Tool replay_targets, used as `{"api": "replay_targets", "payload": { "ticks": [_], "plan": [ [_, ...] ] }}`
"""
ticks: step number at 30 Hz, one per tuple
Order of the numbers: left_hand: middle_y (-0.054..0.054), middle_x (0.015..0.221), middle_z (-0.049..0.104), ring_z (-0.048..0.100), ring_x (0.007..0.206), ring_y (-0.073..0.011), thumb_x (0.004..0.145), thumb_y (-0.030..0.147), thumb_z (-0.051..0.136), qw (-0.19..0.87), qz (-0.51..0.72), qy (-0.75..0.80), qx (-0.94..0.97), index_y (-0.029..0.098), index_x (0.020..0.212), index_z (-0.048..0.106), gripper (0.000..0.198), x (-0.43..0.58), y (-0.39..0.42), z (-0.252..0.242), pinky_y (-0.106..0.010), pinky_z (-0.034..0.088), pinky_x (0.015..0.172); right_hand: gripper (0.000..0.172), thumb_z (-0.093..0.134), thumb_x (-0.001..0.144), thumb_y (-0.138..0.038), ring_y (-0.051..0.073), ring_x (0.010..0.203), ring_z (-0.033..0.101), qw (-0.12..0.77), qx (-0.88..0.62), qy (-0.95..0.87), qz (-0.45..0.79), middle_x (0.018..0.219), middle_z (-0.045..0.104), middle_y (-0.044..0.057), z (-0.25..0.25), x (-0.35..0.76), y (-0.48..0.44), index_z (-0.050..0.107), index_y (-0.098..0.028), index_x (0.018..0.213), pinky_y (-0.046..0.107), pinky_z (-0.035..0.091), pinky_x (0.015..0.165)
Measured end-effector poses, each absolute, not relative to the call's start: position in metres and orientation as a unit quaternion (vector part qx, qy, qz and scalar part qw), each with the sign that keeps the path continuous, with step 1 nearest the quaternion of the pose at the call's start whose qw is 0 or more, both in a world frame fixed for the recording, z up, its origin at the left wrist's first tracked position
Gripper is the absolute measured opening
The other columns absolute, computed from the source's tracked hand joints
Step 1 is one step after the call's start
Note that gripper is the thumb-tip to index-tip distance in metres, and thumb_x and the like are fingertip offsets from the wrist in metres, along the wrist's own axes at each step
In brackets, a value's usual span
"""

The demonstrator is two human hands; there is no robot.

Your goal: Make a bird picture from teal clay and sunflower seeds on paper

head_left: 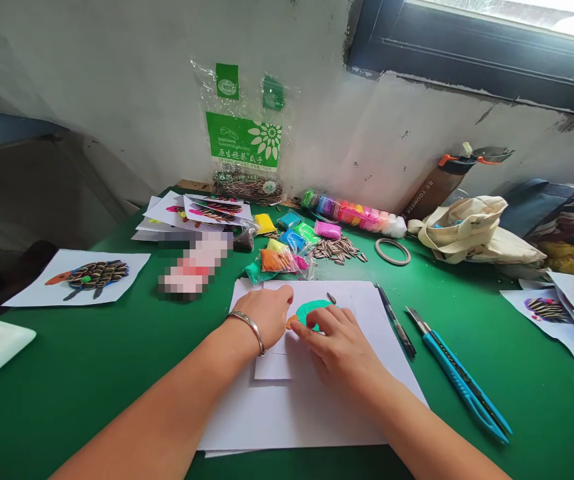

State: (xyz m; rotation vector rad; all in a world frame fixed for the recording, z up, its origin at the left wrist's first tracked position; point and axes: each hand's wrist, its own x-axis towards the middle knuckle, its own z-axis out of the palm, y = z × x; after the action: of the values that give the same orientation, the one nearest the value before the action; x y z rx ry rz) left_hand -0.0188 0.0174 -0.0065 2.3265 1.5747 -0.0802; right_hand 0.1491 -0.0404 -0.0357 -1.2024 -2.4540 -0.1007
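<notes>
Head view. Both hands work at the middle of the large white paper sheet (pixel 311 407), which lies on the green worktop (pixel 117 367).

Step in hand, as judged: spreading and pressing soft clay flat onto the paper.
- The right hand (pixel 339 343) lies palm down. Its fingers (pixel 317 319) are extended and close together, with the tips bearing on the round teal clay patch (pixel 314 308). They clasp nothing.
- The left hand (pixel 267 310), with a silver bangle (pixel 249 327) at the wrist, rests on the sheet just beside the patch. Its fingers are curled under. A small orange clay bit (pixel 293 321) shows at their tips, but I cannot tell whether it is pinched or only touched.

Any further pressing would call for light, even pressure and a steadied sheet, since the paper looks loose on the worktop.

The clay patch is flat, matte and roughly oval, bright teal, and stuck to the paper. Its lower part is hidden by the right fingertips. One striped sunflower seed (pixel 331 298) lies just beside its upper edge, not touching.

Around the sheet:
- A heap of small coloured clay packets (pixel 291 243) and loose sunflower seeds (pixel 339 250) lie beyond it.
- A slim black craft knife (pixel 395 328) and a blue plastic utility knife (pixel 461 383) lie to the right.
- A finished seed picture on white paper (pixel 91 275) is well apart at the left.
</notes>
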Motion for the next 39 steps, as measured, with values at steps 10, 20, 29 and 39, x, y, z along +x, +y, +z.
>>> {"api": "replay_targets", "payload": {
  "ticks": [10, 20, 29, 39],
  "plan": [
    [-0.007, 0.084, 0.07, 0.065, 0.079, -0.027, 0.089, 0.024, 0.032, 0.164, -0.031, 0.553, 0.817, 0.026, 0.102, 0.058, 0.029, -0.018, 0.018, -0.005, -0.033, 0.044, 0.062, 0.028, 0.049, 0.085, -0.008, 0.014, 0.07, 0.043, 0.175, -0.428, -0.886, -0.032, 0.075, 0.056, 0.003, -0.037, 0.145, -0.043, 0.062, -0.019, 0.107, 0.031, 0.025, 0.065],
    [-0.007, 0.082, 0.07, 0.065, 0.078, -0.026, 0.09, 0.026, 0.033, 0.162, -0.029, 0.556, 0.815, 0.026, 0.1, 0.058, 0.027, -0.018, 0.018, -0.006, -0.032, 0.043, 0.061, 0.028, 0.051, 0.082, -0.009, 0.015, 0.067, 0.043, 0.143, -0.434, -0.889, -0.031, 0.076, 0.054, 0.003, -0.036, 0.142, -0.048, 0.061, -0.019, 0.106, 0.031, 0.022, 0.062],
    [-0.008, 0.084, 0.07, 0.065, 0.079, -0.028, 0.088, 0.025, 0.037, 0.167, -0.028, 0.559, 0.812, 0.026, 0.1, 0.058, 0.024, -0.018, 0.018, -0.005, -0.034, 0.044, 0.062, 0.029, 0.049, 0.081, -0.009, 0.015, 0.063, 0.043, 0.127, -0.438, -0.889, -0.044, 0.076, 0.056, 0.003, -0.038, 0.138, -0.048, 0.06, -0.018, 0.107, 0.032, 0.022, 0.059],
    [-0.006, 0.082, 0.07, 0.065, 0.078, -0.0263, 0.087, 0.028, 0.04, 0.168, -0.029, 0.56, 0.811, 0.027, 0.102, 0.058, 0.023, -0.019, 0.018, -0.007, -0.032, 0.044, 0.062, 0.039, 0.054, 0.078, -0.009, 0.016, 0.061, 0.048, 0.1, -0.453, -0.883, -0.064, 0.074, 0.058, 0.004, -0.039, 0.139, -0.049, 0.055, -0.016, 0.117, 0.032, 0.024, 0.056]
  ]
}}
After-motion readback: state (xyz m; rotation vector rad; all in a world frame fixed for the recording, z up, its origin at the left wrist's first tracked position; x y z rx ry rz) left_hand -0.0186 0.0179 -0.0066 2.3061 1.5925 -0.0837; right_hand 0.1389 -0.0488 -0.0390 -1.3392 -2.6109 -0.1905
